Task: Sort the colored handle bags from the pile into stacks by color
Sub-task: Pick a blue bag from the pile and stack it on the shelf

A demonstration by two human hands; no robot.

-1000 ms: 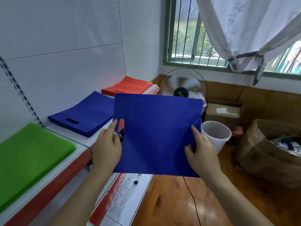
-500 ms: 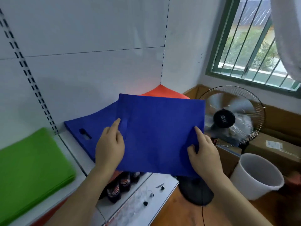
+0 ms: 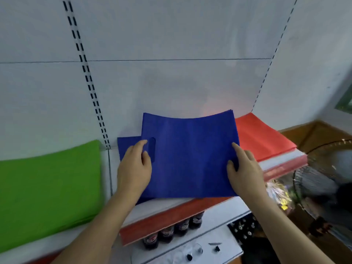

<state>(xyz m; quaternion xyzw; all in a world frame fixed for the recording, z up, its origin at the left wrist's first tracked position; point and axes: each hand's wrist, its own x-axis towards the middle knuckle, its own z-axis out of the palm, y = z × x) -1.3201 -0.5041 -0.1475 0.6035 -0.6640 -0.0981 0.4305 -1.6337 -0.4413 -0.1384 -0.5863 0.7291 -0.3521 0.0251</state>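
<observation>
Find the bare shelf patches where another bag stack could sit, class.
Bare white shelf runs narrowly between the green stack and the blue stack. A front strip lies below the blue bag. Between blue and red stack it's crowded.

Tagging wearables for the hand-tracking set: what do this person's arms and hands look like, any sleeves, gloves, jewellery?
Both forearms are bare as far as the frame shows, with no sleeve edge in view. The left hand and right hand wear no gloves, and no rings, watch or wristband show. No markings, cables or straps are visible on either arm.
</observation>
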